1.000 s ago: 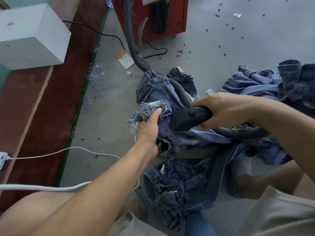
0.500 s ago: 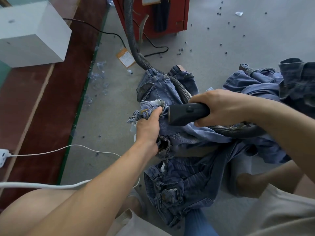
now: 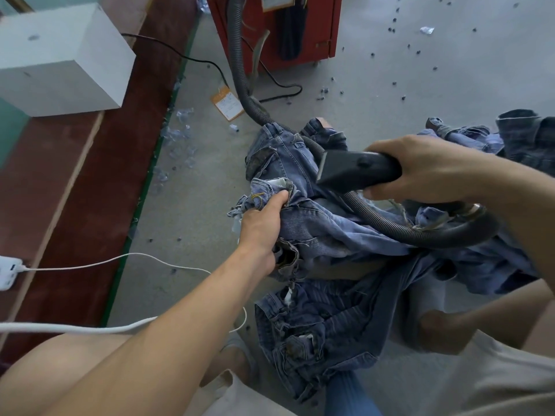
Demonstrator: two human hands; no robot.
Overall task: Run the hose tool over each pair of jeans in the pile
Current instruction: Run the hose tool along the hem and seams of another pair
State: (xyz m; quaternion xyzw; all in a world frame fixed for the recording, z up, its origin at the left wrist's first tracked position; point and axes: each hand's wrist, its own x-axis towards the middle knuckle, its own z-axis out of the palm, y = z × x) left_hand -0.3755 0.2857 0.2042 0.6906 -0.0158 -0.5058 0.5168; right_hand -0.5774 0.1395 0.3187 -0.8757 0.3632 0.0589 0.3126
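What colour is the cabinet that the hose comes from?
Red; the cabinet shows at the top of the head view.

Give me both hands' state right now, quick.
Left hand: closed, gripping the waistband of the jeans.
Right hand: closed around the black nozzle of the hose tool.

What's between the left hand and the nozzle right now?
In the head view, only folds of blue jeans lie between the left hand and the black nozzle that the right hand holds; nozzle and left hand are apart.
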